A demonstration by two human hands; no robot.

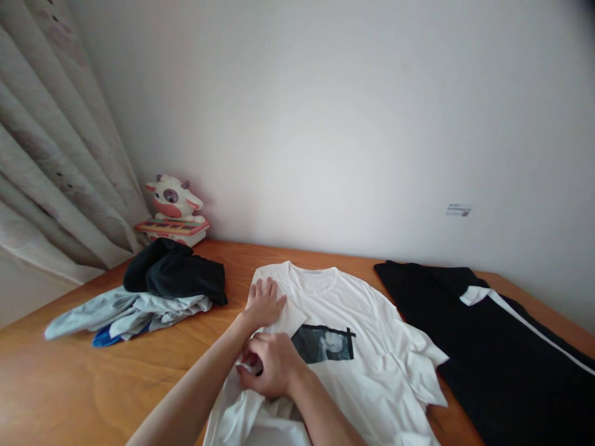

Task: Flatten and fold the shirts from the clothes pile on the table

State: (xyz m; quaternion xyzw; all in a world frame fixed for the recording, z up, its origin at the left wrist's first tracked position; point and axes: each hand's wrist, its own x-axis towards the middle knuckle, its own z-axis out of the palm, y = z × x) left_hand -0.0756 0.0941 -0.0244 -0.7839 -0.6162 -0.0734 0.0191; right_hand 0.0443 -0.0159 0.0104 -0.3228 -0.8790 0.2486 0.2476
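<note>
A white T-shirt (381, 384) with a dark picture print on its chest lies on the wooden table, its neckline toward the wall. Its left side is folded inward, with a sleeve lying over the front beside the print. My left hand (265, 303) rests flat on that folded part near the shoulder, fingers spread. Closer to me, my right hand (272, 364) pinches the shirt's left side edge between thumb and fingers. Below it, the shirt's lower part is bunched and runs out of the picture.
Black clothing (493, 347) with a white stripe lies at the right of the table (93, 396). Crumpled dark and grey clothes (176, 279) are piled at the left. Behind them stands a toy cow with a keyboard (174, 214), near the curtain (60, 148).
</note>
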